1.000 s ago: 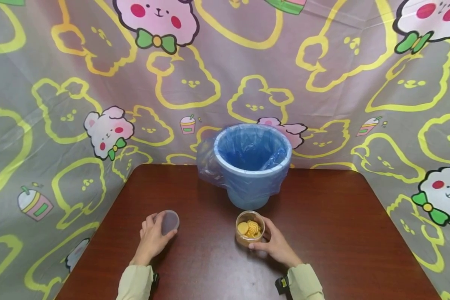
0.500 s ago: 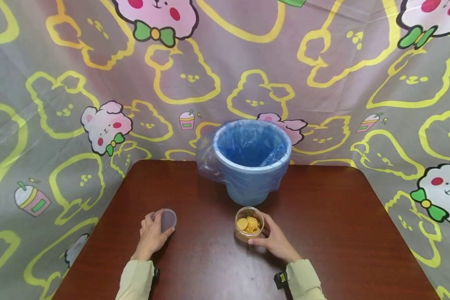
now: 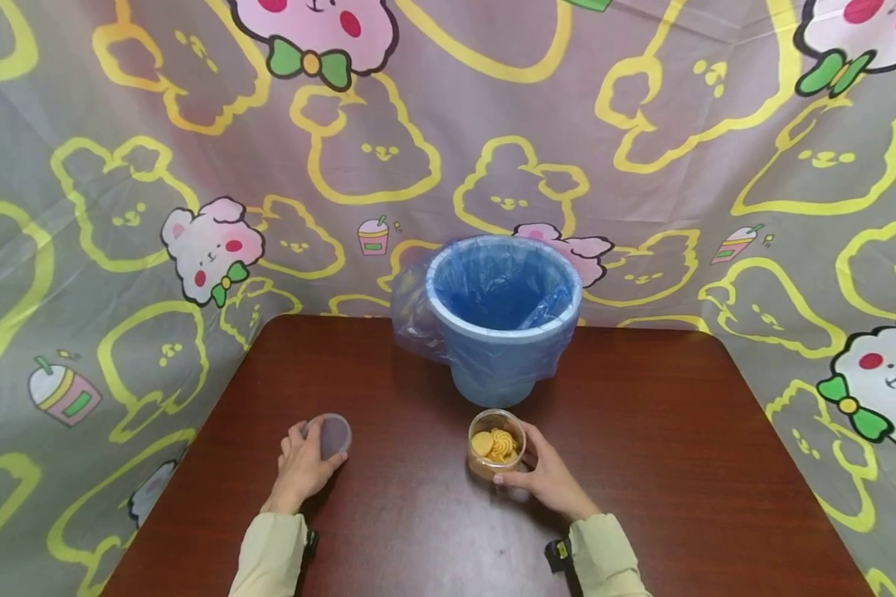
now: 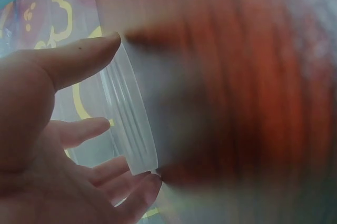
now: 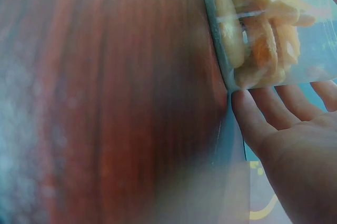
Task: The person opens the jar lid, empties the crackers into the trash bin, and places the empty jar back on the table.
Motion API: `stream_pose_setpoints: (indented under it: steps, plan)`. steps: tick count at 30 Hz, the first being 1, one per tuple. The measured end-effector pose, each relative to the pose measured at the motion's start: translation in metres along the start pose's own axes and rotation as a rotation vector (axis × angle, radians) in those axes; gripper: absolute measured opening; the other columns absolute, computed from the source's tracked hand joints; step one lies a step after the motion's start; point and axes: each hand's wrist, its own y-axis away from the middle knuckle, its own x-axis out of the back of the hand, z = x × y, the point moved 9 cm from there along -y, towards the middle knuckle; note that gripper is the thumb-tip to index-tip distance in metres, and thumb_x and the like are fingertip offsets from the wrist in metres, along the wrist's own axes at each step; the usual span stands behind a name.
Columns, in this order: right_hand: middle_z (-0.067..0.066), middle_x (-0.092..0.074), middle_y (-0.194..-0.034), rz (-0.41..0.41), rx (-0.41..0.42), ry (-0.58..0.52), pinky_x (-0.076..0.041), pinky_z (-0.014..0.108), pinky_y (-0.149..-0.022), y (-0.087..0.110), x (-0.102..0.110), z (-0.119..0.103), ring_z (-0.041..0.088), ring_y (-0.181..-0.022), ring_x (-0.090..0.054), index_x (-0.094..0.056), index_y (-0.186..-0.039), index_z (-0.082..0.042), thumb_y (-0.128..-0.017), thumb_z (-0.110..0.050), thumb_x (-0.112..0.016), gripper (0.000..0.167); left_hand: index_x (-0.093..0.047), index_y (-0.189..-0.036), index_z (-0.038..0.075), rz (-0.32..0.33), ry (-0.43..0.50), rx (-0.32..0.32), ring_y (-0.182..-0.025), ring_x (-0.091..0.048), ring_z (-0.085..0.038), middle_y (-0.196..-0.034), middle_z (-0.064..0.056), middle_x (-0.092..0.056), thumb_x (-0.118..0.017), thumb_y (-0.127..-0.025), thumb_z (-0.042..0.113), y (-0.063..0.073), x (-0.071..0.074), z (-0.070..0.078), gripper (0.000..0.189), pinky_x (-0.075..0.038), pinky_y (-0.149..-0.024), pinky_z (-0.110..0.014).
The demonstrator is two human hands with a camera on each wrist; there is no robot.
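On the left side of the table, my left hand (image 3: 302, 464) grips a round translucent lid (image 3: 336, 436) by its edge. The left wrist view shows the ridged rim of this lid (image 4: 131, 113) between thumb and fingers, flat against the tabletop. My right hand (image 3: 551, 477) holds a clear round jar (image 3: 496, 473) from its right side, thumb in front and fingers behind. The jar has no lid on and contains yellow cookies (image 3: 502, 445), one with a swirl. In the right wrist view, the cookies (image 5: 263, 40) show through the jar's wall, its base at the tabletop.
Behind the jar stands a blue trash bin (image 3: 493, 365), lined with a transparent blue bag (image 3: 418, 319) that hangs over its rim. The dark red wooden table (image 3: 411, 514) meets a cartoon-printed curtain (image 3: 388, 157) at the back and sides.
The head view has tilted down slightly, so everything sits a little higher in it. Both hands keep their hold on the lid and the jar.
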Motion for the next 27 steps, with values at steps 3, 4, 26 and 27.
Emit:
stream_pose_setpoints:
  steps: [3, 4, 26, 27]
  plan:
    - [0.018, -0.045, -0.145, -0.003, -0.009, -0.008, -0.04, 0.035, -0.105, 0.0, -0.001, 0.0, 0.036, -0.132, -0.045, -0.037, -0.145, -0.007, -0.071, -0.009, -0.085, 0.088, -0.032, -0.143, -0.003, -0.002, -0.011, 0.002, -0.122, -0.028, -0.054, -0.14, -0.037, -0.023, -0.074, -0.082, 0.023, 0.0, 0.001, 0.0, 0.079, -0.031, -0.091, -0.066]
    - [0.018, -0.044, -0.145, -0.005, -0.01, -0.012, -0.04, 0.035, -0.105, 0.0, -0.001, 0.0, 0.037, -0.132, -0.045, -0.036, -0.145, -0.006, -0.071, -0.009, -0.085, 0.089, -0.032, -0.143, -0.003, -0.004, -0.012, 0.005, -0.122, -0.028, -0.054, -0.14, -0.037, -0.023, -0.074, -0.082, 0.024, 0.0, 0.001, -0.001, 0.079, -0.031, -0.091, -0.066]
    - [0.022, -0.043, -0.144, -0.024, 0.016, -0.049, -0.043, 0.028, -0.102, 0.0, 0.0, 0.002, 0.04, -0.13, -0.046, -0.035, -0.145, -0.005, -0.071, -0.007, -0.084, 0.089, -0.028, -0.146, -0.002, -0.015, 0.033, 0.03, -0.123, -0.023, -0.054, -0.141, -0.037, -0.018, -0.08, -0.076, 0.024, 0.003, 0.002, 0.002, 0.092, -0.028, -0.092, -0.065]
    - [0.022, -0.043, -0.144, -0.022, 0.012, -0.045, -0.043, 0.03, -0.103, 0.0, 0.001, 0.002, 0.04, -0.13, -0.046, -0.035, -0.145, -0.005, -0.071, -0.007, -0.084, 0.089, -0.027, -0.147, -0.002, -0.011, 0.033, 0.024, -0.124, -0.022, -0.054, -0.142, -0.037, -0.018, -0.08, -0.075, 0.025, 0.004, 0.003, 0.005, 0.093, -0.027, -0.092, -0.065]
